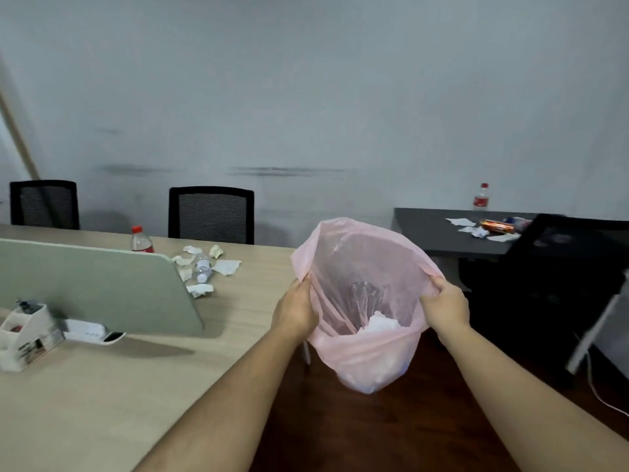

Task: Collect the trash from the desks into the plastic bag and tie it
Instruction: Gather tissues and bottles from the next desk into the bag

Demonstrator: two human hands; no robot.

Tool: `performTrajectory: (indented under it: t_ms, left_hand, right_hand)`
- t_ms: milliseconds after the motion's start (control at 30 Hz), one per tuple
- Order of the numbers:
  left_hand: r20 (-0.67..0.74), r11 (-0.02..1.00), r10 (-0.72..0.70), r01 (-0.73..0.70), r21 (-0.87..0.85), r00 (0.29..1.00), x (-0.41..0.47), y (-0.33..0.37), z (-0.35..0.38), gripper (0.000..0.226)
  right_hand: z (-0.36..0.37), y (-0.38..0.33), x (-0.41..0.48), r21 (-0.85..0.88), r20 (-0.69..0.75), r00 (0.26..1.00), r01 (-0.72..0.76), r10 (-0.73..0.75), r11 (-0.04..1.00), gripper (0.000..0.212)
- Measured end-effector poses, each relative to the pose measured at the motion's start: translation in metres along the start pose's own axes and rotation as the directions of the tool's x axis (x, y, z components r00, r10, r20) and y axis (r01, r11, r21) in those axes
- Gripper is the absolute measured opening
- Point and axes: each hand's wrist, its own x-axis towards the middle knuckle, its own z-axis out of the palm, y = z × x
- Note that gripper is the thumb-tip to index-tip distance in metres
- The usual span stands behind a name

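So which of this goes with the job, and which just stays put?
Job: pink bag, gripped by left hand and right hand; crumpled tissues, clear bottle, cola bottle on wooden desk; wrappers, far bottle on black desk.
Stays: divider, white organizer, power strip, chairs.

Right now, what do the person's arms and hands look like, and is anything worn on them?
Both forearms are bare to the frame edge; no sleeves show. The left hand and right hand wear no gloves, and no watch, bracelet or ring is visible.

Pink translucent plastic bag, mouth spread wide, white paper inside, crumpled tissues, clear bottle, red-capped bottle left of bag, more tissues, wrapper, second red-capped bottle right of bag
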Motion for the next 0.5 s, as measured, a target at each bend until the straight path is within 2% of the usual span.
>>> performTrajectory:
  t_ms: [133, 333, 500]
  left_hand:
    - [-0.048, 0.998, -0.057, 0.058, 0.012, 0.997, 0.068, -0.015, -0.01, 0.075]
    - [-0.131, 0.989, -0.145, 0.147, 0.005, 0.981, 0.153, -0.034, 0.0, 0.075]
    - [-0.241, 0.969, -0.24, 0.247, 0.001, 0.941, 0.224, -0.046, -0.003, 0.075]
  right_hand:
    - [0.041, -0.028, 0.062, 0.034, 0.012, 0.999, 0.044, -0.044, 0.998, 0.053]
    - [0.113, -0.057, 0.146, 0.101, 0.114, 0.99, 0.07, -0.081, 0.993, 0.057]
    - [0.171, -0.093, 0.23, 0.155, 0.208, 0.961, 0.153, -0.184, 0.976, 0.054]
